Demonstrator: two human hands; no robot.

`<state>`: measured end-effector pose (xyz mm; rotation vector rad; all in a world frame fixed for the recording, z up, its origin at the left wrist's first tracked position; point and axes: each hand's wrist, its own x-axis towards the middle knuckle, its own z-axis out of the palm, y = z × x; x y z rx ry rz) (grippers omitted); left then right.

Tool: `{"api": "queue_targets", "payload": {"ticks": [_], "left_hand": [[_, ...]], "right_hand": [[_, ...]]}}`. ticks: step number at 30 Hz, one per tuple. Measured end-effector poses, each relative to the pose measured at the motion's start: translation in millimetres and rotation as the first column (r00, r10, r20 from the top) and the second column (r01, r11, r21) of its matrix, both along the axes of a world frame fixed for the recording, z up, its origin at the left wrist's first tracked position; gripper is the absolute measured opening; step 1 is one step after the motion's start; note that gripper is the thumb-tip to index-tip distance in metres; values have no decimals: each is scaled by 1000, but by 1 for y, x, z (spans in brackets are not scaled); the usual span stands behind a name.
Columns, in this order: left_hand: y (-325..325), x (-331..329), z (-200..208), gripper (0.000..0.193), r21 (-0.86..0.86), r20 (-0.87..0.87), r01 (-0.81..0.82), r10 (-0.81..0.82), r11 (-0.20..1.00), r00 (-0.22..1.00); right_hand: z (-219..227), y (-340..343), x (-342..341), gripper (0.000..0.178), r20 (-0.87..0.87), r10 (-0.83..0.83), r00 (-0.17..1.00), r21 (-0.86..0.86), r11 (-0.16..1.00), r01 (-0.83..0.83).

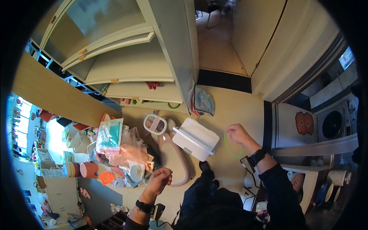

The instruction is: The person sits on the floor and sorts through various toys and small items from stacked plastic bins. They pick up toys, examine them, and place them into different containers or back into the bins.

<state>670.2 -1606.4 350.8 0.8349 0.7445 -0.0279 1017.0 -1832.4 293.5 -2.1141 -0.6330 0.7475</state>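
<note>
From the curled fingers of my right hand (pixel 238 135) hangs a thin bright-green loop (pixel 232 155), over the floor to the right of a white plastic bin (pixel 195 138). My left hand (pixel 158 181) is held lower, its fingers curled together; whatever they may hold is too small or hidden to make out. It is near a pinkish-grey moulded plastic piece (pixel 174 159) with an oval frame (pixel 155 125) at its far end. The bin sits tilted on the floor between my two hands, in front of my feet.
Plastic-wrapped bundles (pixel 132 151), an orange container (pixel 107 178) and a pink bucket (pixel 89 170) crowd the left. A white cabinet (pixel 132 63) with an open shelf stands ahead, a clear bag (pixel 203 101) by its corner. A dark threshold (pixel 224 80) marks the doorway.
</note>
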Motion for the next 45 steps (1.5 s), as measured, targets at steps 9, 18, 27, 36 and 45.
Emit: {"api": "queue_targets", "payload": {"ticks": [9, 18, 27, 36, 45], "left_hand": [[60, 177, -47, 13, 24, -64, 116, -114, 993, 991], [95, 369, -141, 25, 246, -328, 227, -139, 942, 934], [146, 579, -367, 55, 587, -505, 350, -8, 730, 863], [201, 634, -496, 86, 655, -667, 535, 76, 533, 741], [202, 609, -464, 15, 723, -672, 678, 364, 134, 645]], "right_hand": [[-87, 108, 132, 27, 130, 141, 981, -296, 950, -98], [-268, 231, 283, 31, 8, -20, 1000, -301, 953, 22], [-351, 269, 397, 25, -192, 65, 979, -14, 998, -69], [-380, 275, 439, 19, -353, 83, 932, 125, 991, -41], [-386, 266, 445, 17, -349, 109, 931, 124, 990, -70]]}}
